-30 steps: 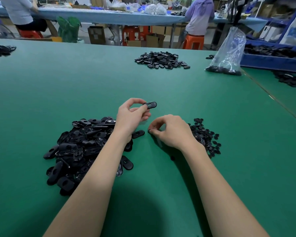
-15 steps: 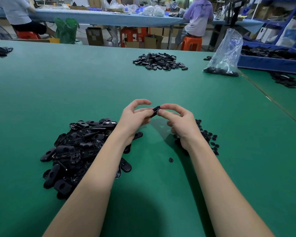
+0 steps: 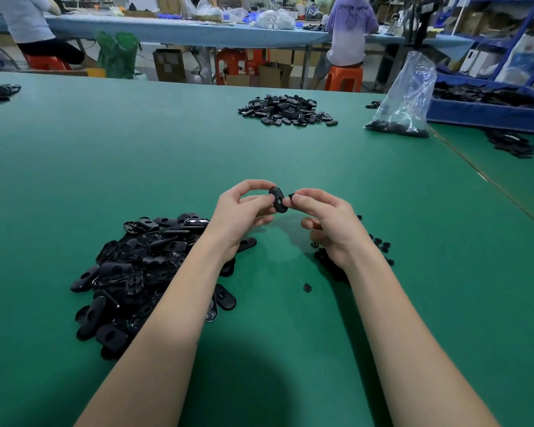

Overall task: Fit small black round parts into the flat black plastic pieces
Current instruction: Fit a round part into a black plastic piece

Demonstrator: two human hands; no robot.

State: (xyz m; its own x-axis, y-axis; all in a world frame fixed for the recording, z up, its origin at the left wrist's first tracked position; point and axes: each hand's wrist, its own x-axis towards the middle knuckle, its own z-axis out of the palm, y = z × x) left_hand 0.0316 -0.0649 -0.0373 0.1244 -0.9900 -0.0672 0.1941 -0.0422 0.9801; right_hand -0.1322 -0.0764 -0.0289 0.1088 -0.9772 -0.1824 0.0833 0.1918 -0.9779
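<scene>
My left hand (image 3: 241,214) pinches a flat black oval plastic piece (image 3: 277,199) between thumb and fingers, held up on edge above the green table (image 3: 167,155). My right hand (image 3: 330,226) pinches a small black round part (image 3: 290,196) at its fingertips, right beside the piece's hole. A big pile of flat black pieces (image 3: 142,272) lies under my left forearm. A smaller heap of round parts (image 3: 379,245) sits behind my right wrist, mostly hidden. One loose round part (image 3: 307,287) lies between my arms.
A second pile of black pieces (image 3: 285,110) lies far across the table. A clear plastic bag (image 3: 406,97) with black parts stands at the right, next to a blue tray (image 3: 487,112). People sit on orange stools at a bench behind.
My right hand rose from the heap of round parts with one pinched and met my left hand. My left hand turned the flat piece from lying level to standing on edge.
</scene>
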